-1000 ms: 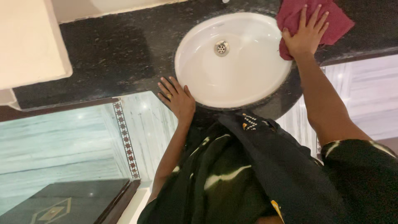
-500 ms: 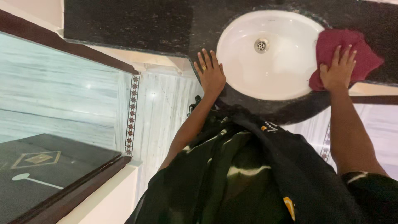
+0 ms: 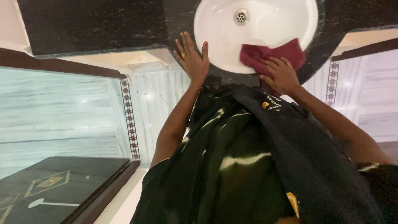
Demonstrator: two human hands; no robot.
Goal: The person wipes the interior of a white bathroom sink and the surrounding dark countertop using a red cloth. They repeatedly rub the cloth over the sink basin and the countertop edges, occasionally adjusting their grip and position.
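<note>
Cloth [image 3: 271, 54], dark red and crumpled, is pressed against the near inner wall of the white sink [image 3: 215, 25], partly draped over the near rim. It is held under the right hand [image 3: 280, 74], whose fingers are curled down over the fabric, gripping and pushing it onto the porcelain.

Change noted against the picture half a second back: the cloth was then at the right rim of the basin, lapping onto the black countertop [image 3: 95, 25], with the right hand laid flat on top and fingers spread. It is now brought round to the near edge and further into the bowl, and the fingers are bunched instead of splayed. The wiping stroke is therefore judged to be running along the rim (right side towards the front), with the front lip covered at this moment.

Left hand [image 3: 192, 60] is laid flat on the countertop edge just left of the sink, fingers extended and slightly apart, nothing held; a ring is seen on one finger. It sits in much the same place relative to the basin as before, so it is read as a brace.

Drain [image 3: 241, 17] is uncovered, well apart from the cloth. The camera view has also shifted, so the basin is seen nearer the top edge.
</note>
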